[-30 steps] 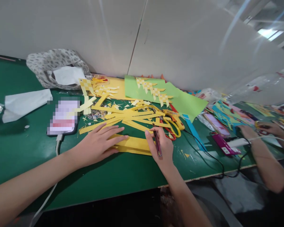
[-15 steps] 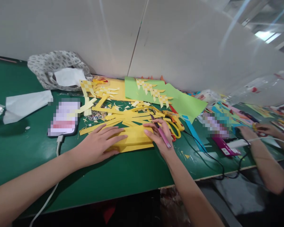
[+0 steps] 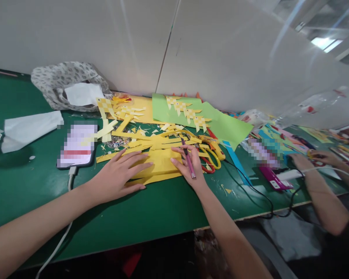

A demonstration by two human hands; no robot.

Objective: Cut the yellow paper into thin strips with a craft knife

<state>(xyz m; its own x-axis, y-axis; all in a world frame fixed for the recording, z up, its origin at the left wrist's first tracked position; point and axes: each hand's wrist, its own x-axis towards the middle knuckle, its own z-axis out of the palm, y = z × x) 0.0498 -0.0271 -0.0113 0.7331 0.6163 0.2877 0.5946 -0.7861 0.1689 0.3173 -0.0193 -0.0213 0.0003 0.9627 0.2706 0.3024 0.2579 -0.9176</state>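
My left hand [image 3: 118, 176] lies with its fingers spread on the left part of a yellow sheet of paper [image 3: 161, 164]. The sheet looks folded or layered, with a loose lower edge. At its right end, my right hand [image 3: 196, 166] touches the paper with thumb and fingertips. A slim pink utility knife [image 3: 189, 159] is held among the fingers of that hand, dark tip pointing up and away. Just beyond the paper lie many cut yellow paper strips [image 3: 142, 145]. Yellow-handled scissors [image 3: 216, 161] and red-handled scissors [image 3: 208, 166] rest beside my right hand.
A charging phone [image 3: 77, 145] lies left, near a patterned cloth bag [image 3: 69, 73]. Green paper [image 3: 227, 124] carries woven paper fish [image 3: 189, 112]. A yellow glue gun [image 3: 218, 149] trails a black cord. At right, another person's hands [image 3: 301, 164] work near a purple box [image 3: 273, 179].
My right hand has shifted slightly left along the paper, with the knife now more upright. The left hand stays spread on the sheet. The view has moved slightly.
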